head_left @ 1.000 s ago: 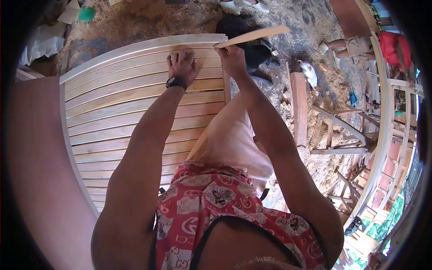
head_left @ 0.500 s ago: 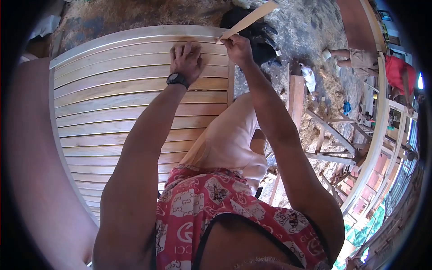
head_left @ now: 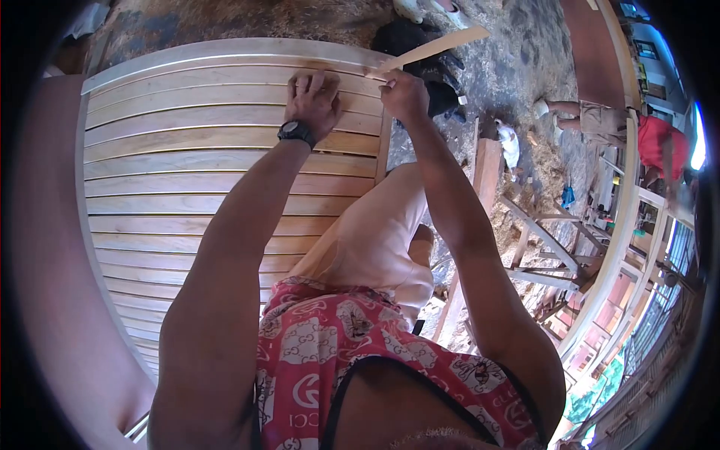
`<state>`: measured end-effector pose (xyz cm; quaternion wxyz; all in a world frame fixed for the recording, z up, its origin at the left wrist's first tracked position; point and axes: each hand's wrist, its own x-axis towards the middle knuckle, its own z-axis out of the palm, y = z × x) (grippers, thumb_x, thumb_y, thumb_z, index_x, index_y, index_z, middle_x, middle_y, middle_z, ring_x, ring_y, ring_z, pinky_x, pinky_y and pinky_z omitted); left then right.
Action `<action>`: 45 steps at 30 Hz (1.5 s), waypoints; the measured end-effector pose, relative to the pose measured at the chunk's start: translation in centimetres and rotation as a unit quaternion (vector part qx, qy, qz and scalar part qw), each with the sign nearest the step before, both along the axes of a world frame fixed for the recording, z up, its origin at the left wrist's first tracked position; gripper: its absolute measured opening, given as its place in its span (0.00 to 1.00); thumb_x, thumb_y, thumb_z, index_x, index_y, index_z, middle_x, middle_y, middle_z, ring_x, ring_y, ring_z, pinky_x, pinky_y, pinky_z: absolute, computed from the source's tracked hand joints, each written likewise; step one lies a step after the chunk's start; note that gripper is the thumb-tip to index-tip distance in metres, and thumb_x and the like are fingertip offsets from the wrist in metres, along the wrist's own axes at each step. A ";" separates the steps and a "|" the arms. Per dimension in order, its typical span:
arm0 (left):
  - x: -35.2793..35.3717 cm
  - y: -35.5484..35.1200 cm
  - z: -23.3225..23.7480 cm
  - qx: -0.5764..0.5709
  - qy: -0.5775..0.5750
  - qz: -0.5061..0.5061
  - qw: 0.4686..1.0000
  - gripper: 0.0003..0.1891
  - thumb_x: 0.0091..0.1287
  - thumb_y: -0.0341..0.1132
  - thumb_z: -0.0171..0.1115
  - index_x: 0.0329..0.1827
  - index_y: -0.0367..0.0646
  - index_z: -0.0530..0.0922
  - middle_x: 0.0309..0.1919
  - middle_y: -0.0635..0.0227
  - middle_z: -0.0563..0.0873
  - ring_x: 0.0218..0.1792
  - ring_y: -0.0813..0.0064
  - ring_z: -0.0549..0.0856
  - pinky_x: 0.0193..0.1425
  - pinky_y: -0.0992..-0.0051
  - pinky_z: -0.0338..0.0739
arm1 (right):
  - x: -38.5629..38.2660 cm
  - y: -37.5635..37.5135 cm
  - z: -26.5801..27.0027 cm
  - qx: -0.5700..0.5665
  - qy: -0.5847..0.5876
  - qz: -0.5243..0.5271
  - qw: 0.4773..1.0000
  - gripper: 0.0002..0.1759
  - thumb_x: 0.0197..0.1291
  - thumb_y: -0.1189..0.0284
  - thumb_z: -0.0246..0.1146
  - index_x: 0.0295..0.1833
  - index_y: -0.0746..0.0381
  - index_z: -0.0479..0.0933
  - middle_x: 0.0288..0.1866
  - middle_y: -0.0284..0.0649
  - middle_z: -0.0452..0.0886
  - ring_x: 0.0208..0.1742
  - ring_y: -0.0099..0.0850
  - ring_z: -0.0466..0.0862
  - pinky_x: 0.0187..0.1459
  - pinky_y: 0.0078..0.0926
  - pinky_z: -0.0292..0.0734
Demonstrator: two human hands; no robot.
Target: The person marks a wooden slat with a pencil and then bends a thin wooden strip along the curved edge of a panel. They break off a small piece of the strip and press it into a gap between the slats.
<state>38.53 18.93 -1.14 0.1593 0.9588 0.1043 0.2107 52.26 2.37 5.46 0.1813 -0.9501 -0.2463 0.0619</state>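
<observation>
A wooden slatted panel (head_left: 225,142) with a pale frame lies in front of me. My left hand (head_left: 313,103) rests on its upper slats, fingers apart and slightly bent, a dark watch (head_left: 297,131) on the wrist. Near the panel's upper right corner, my right hand (head_left: 406,95) is closed on a thin, flat wooden strip (head_left: 439,48). One end of the strip meets the frame corner; the other sticks out past the panel to the upper right. My fingers partly hide the contact at the corner.
A black animal (head_left: 420,64) lies on the shaving-strewn ground just beyond the corner, and a small white animal (head_left: 508,145) is farther right. A person in a red shirt (head_left: 660,146) stands among timber frames (head_left: 551,236) at the right. A brown board (head_left: 45,225) flanks the left.
My right hand and the strip have shifted slightly right and down, and the strip leans lower. My left hand stays on the slats. The whole view has shifted a little.
</observation>
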 end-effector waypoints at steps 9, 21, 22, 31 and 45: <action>0.0 0.1 -0.3 -0.020 0.015 -0.009 1.000 0.19 0.70 0.44 0.62 0.62 0.53 0.84 0.66 0.64 0.77 0.67 0.56 0.76 0.79 0.44 0.63 | -3.3 2.5 3.6 -0.156 -0.228 0.375 0.885 0.10 0.60 0.69 0.65 0.43 0.59 0.89 0.49 0.47 0.90 0.58 0.44 0.86 0.74 0.49 0.70; -0.3 0.1 0.0 -0.032 -0.004 -0.005 0.999 0.20 0.68 0.42 0.64 0.63 0.55 0.85 0.66 0.60 0.78 0.66 0.52 0.76 0.78 0.46 0.65 | -0.5 7.5 1.9 -0.469 -0.212 0.344 0.785 0.13 0.72 0.68 0.61 0.49 0.52 0.92 0.43 0.36 0.93 0.49 0.39 0.92 0.73 0.64 0.61; -0.3 0.1 0.0 -0.032 -0.003 -0.003 0.999 0.20 0.68 0.42 0.64 0.63 0.55 0.85 0.66 0.60 0.78 0.66 0.52 0.76 0.78 0.46 0.65 | -0.4 7.6 1.8 -0.468 -0.211 0.346 0.785 0.13 0.72 0.68 0.61 0.49 0.52 0.92 0.43 0.36 0.93 0.49 0.39 0.92 0.73 0.64 0.61; -0.2 0.1 -0.3 -0.028 -0.006 -0.006 1.000 0.20 0.69 0.42 0.63 0.63 0.55 0.84 0.65 0.61 0.79 0.65 0.52 0.77 0.77 0.46 0.66 | 0.6 6.7 3.7 -0.431 -0.166 0.373 0.805 0.11 0.69 0.68 0.63 0.43 0.48 0.92 0.38 0.34 0.93 0.42 0.35 0.93 0.59 0.51 0.67; 0.0 0.2 0.1 0.012 0.088 -0.020 0.996 0.21 0.74 0.45 0.60 0.68 0.54 0.82 0.72 0.60 0.75 0.71 0.49 0.73 0.79 0.40 0.62 | -4.2 -5.9 19.1 0.085 0.198 0.131 0.968 0.18 0.61 0.58 0.72 0.43 0.63 0.91 0.34 0.41 0.92 0.36 0.32 0.92 0.44 0.32 0.85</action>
